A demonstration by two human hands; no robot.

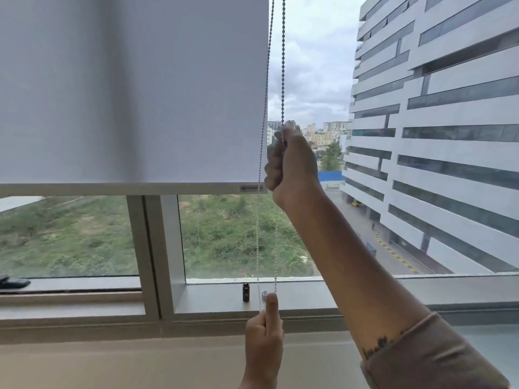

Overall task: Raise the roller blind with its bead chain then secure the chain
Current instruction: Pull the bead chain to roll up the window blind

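Observation:
A white roller blind [134,88] covers the upper left of the window, its bottom bar [126,188] about halfway down the pane. The bead chain [283,66] hangs in two strands just right of the blind's edge. My right hand [292,167] is raised and closed around the right strand, level with the blind's lower part. My left hand [265,332] is low, near the sill, pinching the chain's lower end with the thumb pointing up.
A small dark bottle [246,292] stands on the window sill [365,290] just left of the chain. A vertical window frame post [153,248] divides the panes. A dark object [12,282] lies on the sill at far left. Outside is a tall building.

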